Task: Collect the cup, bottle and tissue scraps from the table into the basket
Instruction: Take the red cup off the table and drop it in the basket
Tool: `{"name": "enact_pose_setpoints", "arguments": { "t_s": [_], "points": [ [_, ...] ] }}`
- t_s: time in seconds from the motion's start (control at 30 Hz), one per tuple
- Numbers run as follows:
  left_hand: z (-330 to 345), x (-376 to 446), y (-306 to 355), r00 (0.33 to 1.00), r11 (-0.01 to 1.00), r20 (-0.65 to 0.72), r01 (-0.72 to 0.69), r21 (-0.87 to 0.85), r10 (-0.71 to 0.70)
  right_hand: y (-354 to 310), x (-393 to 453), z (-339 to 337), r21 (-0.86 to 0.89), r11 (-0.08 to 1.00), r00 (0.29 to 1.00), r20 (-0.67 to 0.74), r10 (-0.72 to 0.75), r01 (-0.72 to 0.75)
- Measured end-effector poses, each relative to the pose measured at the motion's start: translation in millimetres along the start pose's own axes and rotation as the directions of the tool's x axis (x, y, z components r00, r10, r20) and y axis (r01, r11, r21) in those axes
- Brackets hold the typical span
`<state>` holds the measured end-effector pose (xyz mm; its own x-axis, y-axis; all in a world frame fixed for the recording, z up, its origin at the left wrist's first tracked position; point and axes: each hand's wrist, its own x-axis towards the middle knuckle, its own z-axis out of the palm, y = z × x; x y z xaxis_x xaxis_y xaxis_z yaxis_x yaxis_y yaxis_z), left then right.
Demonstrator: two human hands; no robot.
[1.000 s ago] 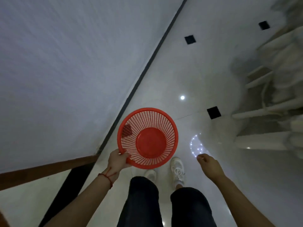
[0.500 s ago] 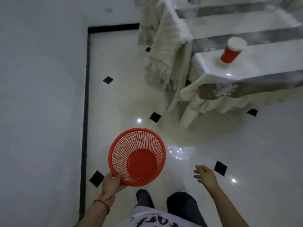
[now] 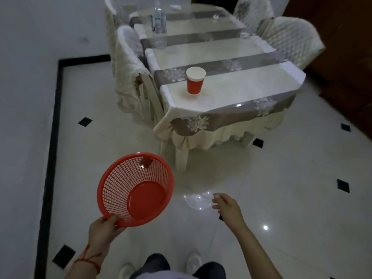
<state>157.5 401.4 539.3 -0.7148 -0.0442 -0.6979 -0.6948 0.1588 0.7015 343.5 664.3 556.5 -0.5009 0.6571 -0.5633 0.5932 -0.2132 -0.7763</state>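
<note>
My left hand (image 3: 103,231) grips the near rim of a red mesh basket (image 3: 120,184), held tilted above the floor with nothing in it. My right hand (image 3: 227,206) hangs free to the right, fingers loosely apart. Ahead stands a cloth-covered table (image 3: 241,83). A red paper cup (image 3: 194,81) stands upright near its front left corner. A clear plastic bottle (image 3: 159,25) stands farther back on the left. Small white tissue scraps lie far back: one (image 3: 215,16) at mid right, one (image 3: 244,34) by the right edge, one (image 3: 175,6) at the far end.
Chairs with cream covers stand left (image 3: 128,73) and right (image 3: 289,39) of the table. A white wall (image 3: 26,77) runs along the left. The glossy tiled floor (image 3: 281,188) stretches between me and the table. My legs and shoes show at the bottom.
My view has swung from the wall and floor toward the table, which now shows in full with cup and bottle. The basket stays in my left hand and now tilts more.
</note>
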Motion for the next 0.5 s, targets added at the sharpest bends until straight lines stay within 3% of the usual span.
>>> {"name": "enact_pose_setpoints", "arguments": {
  "t_s": [0.17,0.33,0.5],
  "points": [
    [40.5,-20.5,10.5,0.999,0.994,-0.003,0.036,-0.103,-0.037,-50.0,40.9,-31.8,-0.02,0.993,0.993,0.022,-0.118,0.119],
    [64.2,-17.2,41.9,1.0,0.992,-0.024,0.001,-0.128,-0.004,-132.8,108.9,-34.3,-0.035,0.94,0.939,0.069,-0.336,0.338],
    [78.3,11.7,85.0,0.996,0.992,-0.069,-0.062,-0.114,0.054,-233.9,179.6,-26.8,-0.088,0.885,0.889,-0.005,-0.459,0.457]
  ]
}}
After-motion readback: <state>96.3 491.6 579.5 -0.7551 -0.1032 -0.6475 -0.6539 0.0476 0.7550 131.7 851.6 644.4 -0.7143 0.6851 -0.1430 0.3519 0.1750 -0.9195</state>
